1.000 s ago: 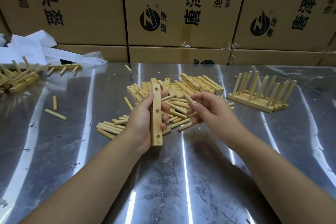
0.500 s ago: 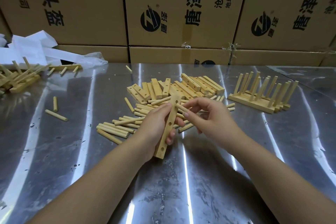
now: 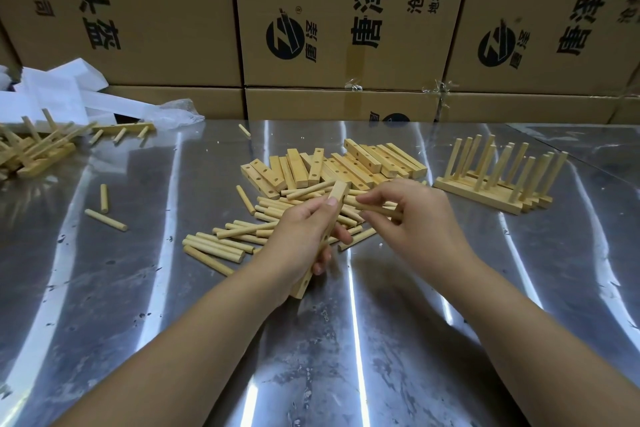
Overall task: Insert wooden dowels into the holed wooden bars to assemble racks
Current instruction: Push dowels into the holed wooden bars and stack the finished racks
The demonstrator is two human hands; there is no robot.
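The metal table (image 3: 346, 357) ended at its far edge against a wall of printed cardboard boxes (image 3: 156, 10); crumpled white paper (image 3: 69, 97) lay on the far left corner; the near edge lay out of view. A broad stretch of bare, streaked metal ran from the pile towards the near side, crossed by both forearms; a similar stretch lay on the left, holding two stray dowels (image 3: 105, 217). The finished racks (image 3: 502, 180) stood at far right, well apart from the hands; a tangle of assembled racks (image 3: 31, 149) lay at far left.

The left hand (image 3: 301, 239) grasped a holed bar (image 3: 337, 194), fingers and thumb wrapped round its middle; the bar tilted, its upper end pointing far and right, its lower end near the table, a hole visible there. The right hand (image 3: 415, 218) pinched a dowel (image 3: 377, 210) between thumb and fingertips; the dowel lay almost level, its left tip at the bar's upper part; whether it had entered a hole I could not tell.

The bar was pale square-cut wood; the dowel a smooth round peg of the same colour. Just beyond the hands lay loose dowels (image 3: 221, 243) and, farther off, a heap of holed bars (image 3: 346, 166).
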